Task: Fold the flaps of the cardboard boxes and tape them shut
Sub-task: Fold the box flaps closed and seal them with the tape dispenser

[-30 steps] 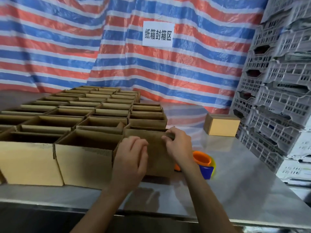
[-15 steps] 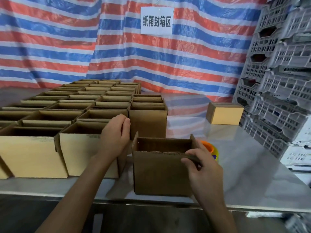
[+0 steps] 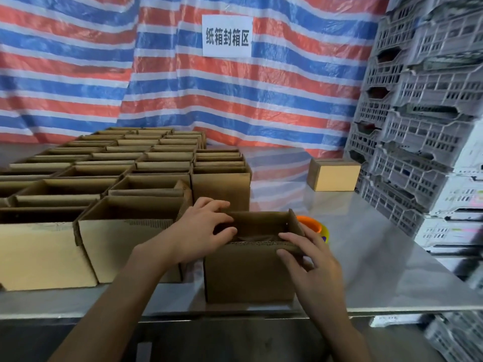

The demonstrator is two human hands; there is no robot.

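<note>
Head view is showing us working at the near edge of the worktop (image 3: 379,270), where one open cardboard box (image 3: 245,278) is standing upright, just right of the rows of open boxes (image 3: 125,184). Our left hand (image 3: 201,231) is gripping the box's left rim with curled fingers. Our right hand (image 3: 313,265) is pinching the rim's near right corner. An orange tape roll (image 3: 312,225) is lying just behind the box, and a closed box (image 3: 333,176) is sitting far right.
</note>
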